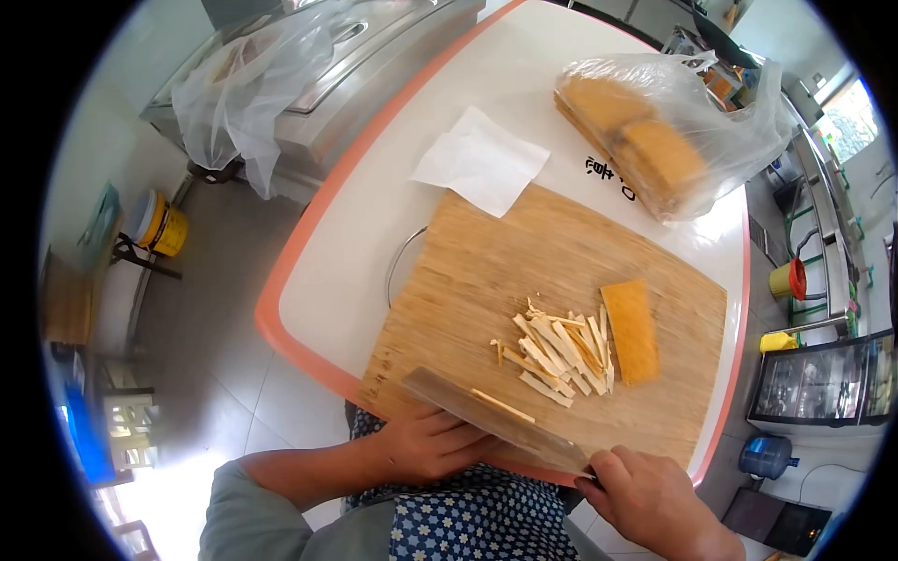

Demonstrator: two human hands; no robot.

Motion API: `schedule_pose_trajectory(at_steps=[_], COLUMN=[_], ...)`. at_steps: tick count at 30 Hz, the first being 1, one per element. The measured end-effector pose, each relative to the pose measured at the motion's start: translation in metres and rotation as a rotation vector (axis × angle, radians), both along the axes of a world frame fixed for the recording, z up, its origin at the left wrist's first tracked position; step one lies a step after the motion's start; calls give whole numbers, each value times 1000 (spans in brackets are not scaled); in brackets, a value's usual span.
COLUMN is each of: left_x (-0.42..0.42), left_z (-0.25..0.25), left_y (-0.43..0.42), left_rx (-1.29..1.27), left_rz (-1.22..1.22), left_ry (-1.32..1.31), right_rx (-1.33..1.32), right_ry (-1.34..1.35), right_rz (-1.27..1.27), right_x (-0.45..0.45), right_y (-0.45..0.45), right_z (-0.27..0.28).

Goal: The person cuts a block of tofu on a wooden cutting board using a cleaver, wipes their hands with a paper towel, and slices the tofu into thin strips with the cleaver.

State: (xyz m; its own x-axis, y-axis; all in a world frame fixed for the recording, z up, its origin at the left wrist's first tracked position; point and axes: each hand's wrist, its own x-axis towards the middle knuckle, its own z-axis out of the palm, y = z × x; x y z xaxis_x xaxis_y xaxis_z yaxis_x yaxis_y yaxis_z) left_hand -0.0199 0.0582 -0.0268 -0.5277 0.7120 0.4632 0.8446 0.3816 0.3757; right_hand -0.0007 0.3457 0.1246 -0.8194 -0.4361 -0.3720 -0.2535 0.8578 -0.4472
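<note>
My right hand [645, 497] grips the handle of a broad cleaver [500, 421], whose blade lies low over the near edge of the wooden cutting board [496, 266]. Against the near side of the blade is my left hand [426, 444], its fingers together and partly hidden by the metal; what they hold, if anything, cannot be seen. One thin strip [503, 407] lies along the blade's far side. Pale cut strips [561, 353] form a loose pile on the board, and an orange-brown slab [630, 332] rests just right of them.
Beyond the board, a clear plastic bag [692, 140] holds more orange-brown slabs. White paper [482, 161] overlaps the board's far left corner. The white table [323, 280] has a pink edge. Another plastic bag [248, 89] hangs over a steel counter at the far left.
</note>
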Motion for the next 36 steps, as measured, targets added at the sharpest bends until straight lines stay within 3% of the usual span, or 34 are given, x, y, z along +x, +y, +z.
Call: schedule_pose_trajectory(at_steps=[4, 6, 9, 15, 25, 36], left_x=[0, 1, 1, 2, 4, -1], left_z=[1, 4, 4, 2, 2, 2], left_y=[2, 2, 4, 5, 4, 8], left_rx=[-5, -26, -28, -26, -8, 71], left_rz=[11, 14, -1, 9, 39, 42], left_ry=[4, 2, 0, -30, 31, 56], right_rx=[-65, 40, 73, -53, 12, -81], right_ry=[-3, 51, -37, 126, 192, 169], right_rz=[0, 110, 82, 40, -74, -14], right_x=[-12, -20, -23, -11, 7, 2], right_y=[-8, -15, -27, -5, 6, 7], right_z=[-2, 1, -10, -33, -1, -12])
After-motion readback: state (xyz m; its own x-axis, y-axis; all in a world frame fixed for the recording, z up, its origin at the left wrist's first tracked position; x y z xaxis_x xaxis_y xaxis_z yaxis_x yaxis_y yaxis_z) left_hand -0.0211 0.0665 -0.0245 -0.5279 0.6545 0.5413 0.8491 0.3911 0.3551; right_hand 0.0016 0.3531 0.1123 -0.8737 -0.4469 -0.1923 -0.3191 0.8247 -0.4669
